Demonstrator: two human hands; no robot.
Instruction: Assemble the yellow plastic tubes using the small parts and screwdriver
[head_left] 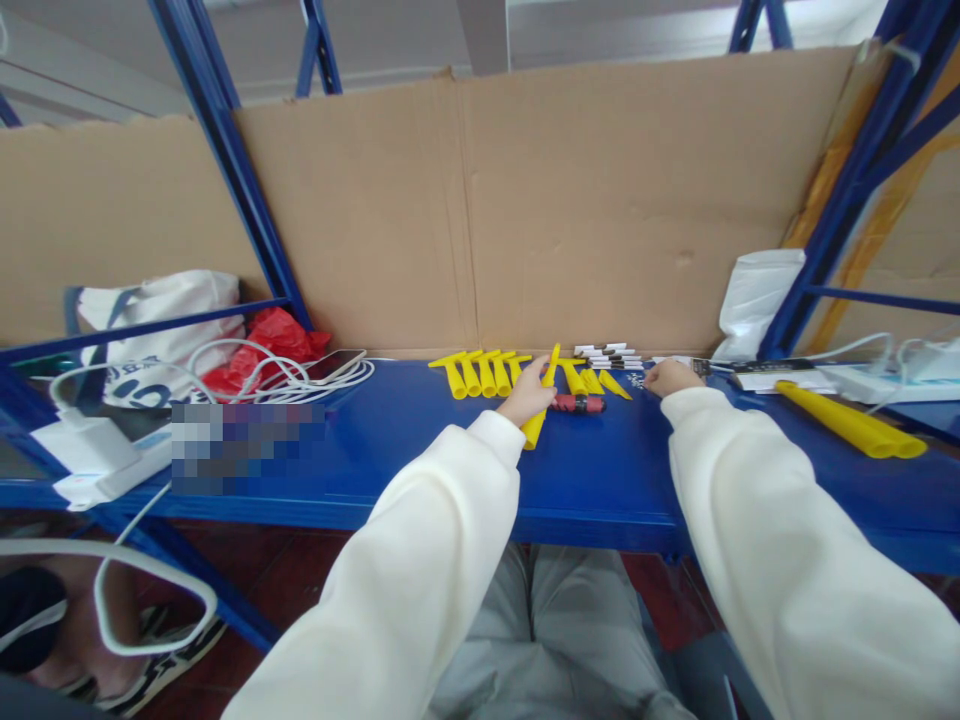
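My left hand is closed around a yellow T-shaped plastic piece, its wide end pointing down towards me. Just to its right lies a short red and black screwdriver-like tool, partly behind the hand. My right hand reaches to the back of the table, fingers pinched together beside a small scatter of tiny silvery parts. Whether anything is between those fingertips is too small to see. Left of my left hand stands a row of several yellow T-shaped pieces; more yellow pieces lie between my hands.
Black-and-white sticks lie at the back. Two long yellow tubes and a power strip are on the right. White cables, a red bag and a cloth bag sit left. Cardboard walls the back.
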